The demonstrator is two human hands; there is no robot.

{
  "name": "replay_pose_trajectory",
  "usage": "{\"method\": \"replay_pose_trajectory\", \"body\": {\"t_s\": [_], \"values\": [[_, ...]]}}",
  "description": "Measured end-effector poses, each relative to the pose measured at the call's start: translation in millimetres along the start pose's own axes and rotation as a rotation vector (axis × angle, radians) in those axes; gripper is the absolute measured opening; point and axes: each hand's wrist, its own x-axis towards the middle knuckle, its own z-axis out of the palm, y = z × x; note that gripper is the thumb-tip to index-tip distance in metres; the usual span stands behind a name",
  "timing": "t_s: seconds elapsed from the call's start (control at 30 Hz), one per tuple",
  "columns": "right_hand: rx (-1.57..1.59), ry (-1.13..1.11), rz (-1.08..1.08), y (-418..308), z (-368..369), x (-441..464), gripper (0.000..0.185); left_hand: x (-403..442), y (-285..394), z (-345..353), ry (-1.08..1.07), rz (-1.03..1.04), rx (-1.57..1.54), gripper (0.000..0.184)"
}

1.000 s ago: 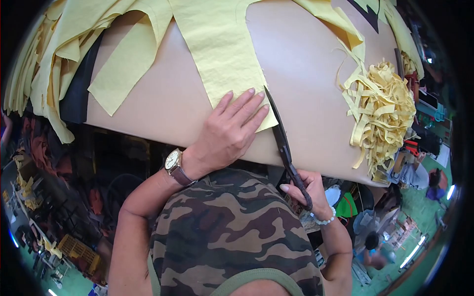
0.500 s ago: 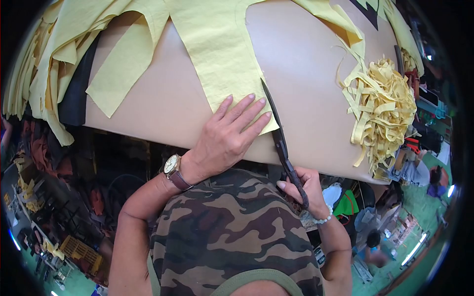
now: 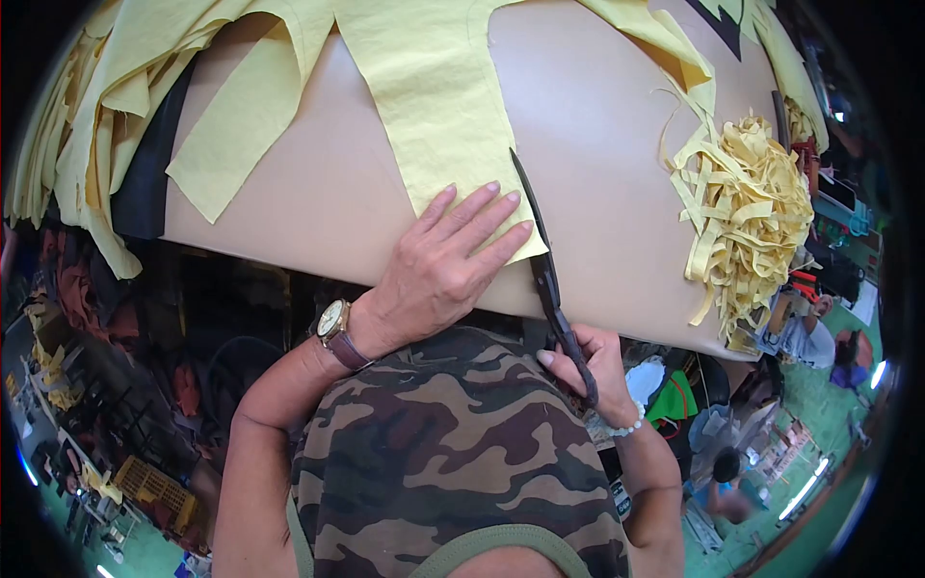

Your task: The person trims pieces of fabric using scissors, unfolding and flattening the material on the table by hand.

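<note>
The yellow cloth panel (image 3: 438, 111) lies flat on the tan bench (image 3: 626, 231), straight ahead of the person, its long axis running away from the body with the far end leaning slightly left and its near end stopping short of the bench's near edge. The left hand (image 3: 448, 255) is nearer to it: palm down, fingers spread flat across the near end, pressing on the cloth and gripping nothing. The right hand (image 3: 593, 366) sits lower, by the bench's edge, curled around the handles of dark scissors (image 3: 542, 255). The relation that matters is between blades and border: the scissors point away from the body, tip angled a little left, and run along the cloth's right border, just outside the left hand's fingertips, roughly parallel to that side. The blades look nearly together, though whether any fabric lies between them cannot be told. To the left, a second yellow flap (image 3: 241, 120) reaches down the bench at a slant, well apart from both hands; to the right, also apart, lies a tangled heap of narrow yellow strips (image 3: 747, 212). As for writing, the wristwatch (image 3: 332, 318) on the left wrist shows a pale dial too small to read, and no brand or label is legible on the scissors or the cloth.
</note>
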Motion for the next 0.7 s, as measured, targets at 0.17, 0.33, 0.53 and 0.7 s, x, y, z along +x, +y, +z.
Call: {"method": "replay_pose_trajectory", "body": {"t_s": [0.17, 0.33, 0.53, 0.7], "values": [[0.053, -0.01, 0.06, -9, 3, 5, 0.026, -1, 1, -2, 0.013, 0.002, -0.048, 0.039], [0.052, -0.011, 0.057, -6, 5, 3, 0.025, -3, 1, -3, 0.019, 0.001, -0.068, 0.039], [0.05, -0.01, 0.043, -6, 5, 3, 0.025, -4, 1, -3, 0.017, 0.011, -0.081, 0.038], [0.067, -0.023, 0.056, -13, 4, 10, 0.025, -5, 1, -3, 0.013, 0.017, -0.095, 0.04]]}}
